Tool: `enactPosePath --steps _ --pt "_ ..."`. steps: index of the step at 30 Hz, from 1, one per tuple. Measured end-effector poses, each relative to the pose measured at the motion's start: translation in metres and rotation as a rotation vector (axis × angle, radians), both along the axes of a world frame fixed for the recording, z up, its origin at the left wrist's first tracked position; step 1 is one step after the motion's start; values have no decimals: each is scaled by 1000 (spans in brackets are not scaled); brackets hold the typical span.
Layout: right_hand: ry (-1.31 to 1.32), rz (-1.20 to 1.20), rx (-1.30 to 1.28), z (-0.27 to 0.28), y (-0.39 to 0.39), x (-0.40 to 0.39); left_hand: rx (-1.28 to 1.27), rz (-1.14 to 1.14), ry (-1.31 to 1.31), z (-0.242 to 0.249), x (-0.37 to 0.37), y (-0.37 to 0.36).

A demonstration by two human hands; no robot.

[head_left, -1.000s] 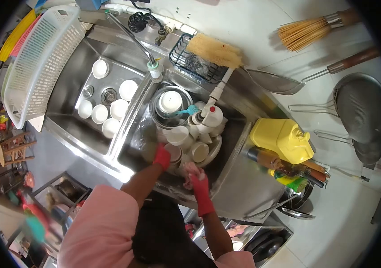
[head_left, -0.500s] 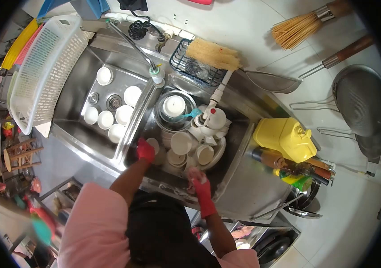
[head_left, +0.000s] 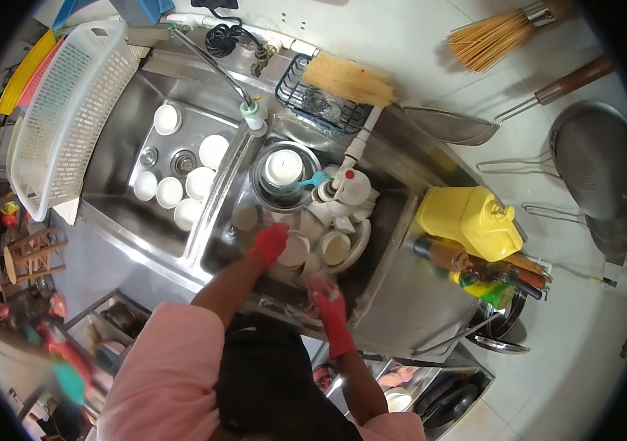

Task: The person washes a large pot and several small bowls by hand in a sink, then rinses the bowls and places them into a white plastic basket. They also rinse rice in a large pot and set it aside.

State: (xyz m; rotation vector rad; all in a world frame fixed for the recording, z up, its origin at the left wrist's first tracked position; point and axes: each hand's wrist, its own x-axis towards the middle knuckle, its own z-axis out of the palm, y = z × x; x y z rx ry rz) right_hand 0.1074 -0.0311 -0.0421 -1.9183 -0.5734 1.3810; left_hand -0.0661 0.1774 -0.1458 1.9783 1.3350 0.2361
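Beside the pale bowl in the sink, has the left hand half-curled, with grip unclear; clutches apparent pinkish cloth in the right hand. Expect slick, stiff, breakable ceramic; grasp by the rim.

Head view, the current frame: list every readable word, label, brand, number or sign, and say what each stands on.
No text can be read.
Green-and-yellow plastic bottle: any lettering is too small and blurred.
White round bowl in the metal basin: a tiny dark mark, too small to tell whether it is writing.
Yellow plastic jug: no lettering visible.
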Motion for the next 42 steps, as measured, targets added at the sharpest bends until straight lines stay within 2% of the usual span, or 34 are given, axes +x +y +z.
enactPosePath --steps 2,5,8,10,12,14,17,20,23,26,29,32,35,38,41,42 --pt "21 -13 33 -16 -6 3 -213 -150 165 7 -9 6" --pt "-13 33 16 -1 3 3 -289 26 225 14 -35 -16" --pt "118 -98 31 23 14 -4 139 -182 498 26 -78 -23" --pt "199 -154 48 21 14 -6 -13 23 527 60 -86 -2" --pt "223 -150 56 15 14 -3 9 80 625 67 -92 16" --pt "196 -89 51 9 9 0 202 -17 797 42 -105 20" --pt "251 -149 112 -9 -4 -3 342 -89 1086 -26 -106 12" --pt "257 -193 76 -2 -7 -5 114 211 667 -18 -98 -4" --pt "-3 -43 -12 28 1 -1 -240 314 776 -6 -81 -23" --pt "77 -94 -27 16 0 -2 -234 70 587 52 -67 0" --pt "41 -21 35 5 1 0 196 -103 423 31 -57 16" --pt "73 -30 11 -2 1 5 84 -177 396 55 -21 17" --pt "99 -66 -3 -18 -9 8 341 -189 81 36 4 -6" --pt "100 -100 60 -10 -11 5 480 -430 -143 62 45 -13" --pt "-19 -60 -20 -13 -17 1 361 -652 121 32 52 -15" --pt "-6 -74 -5 -14 -16 1 368 -634 153 30 56 -10"
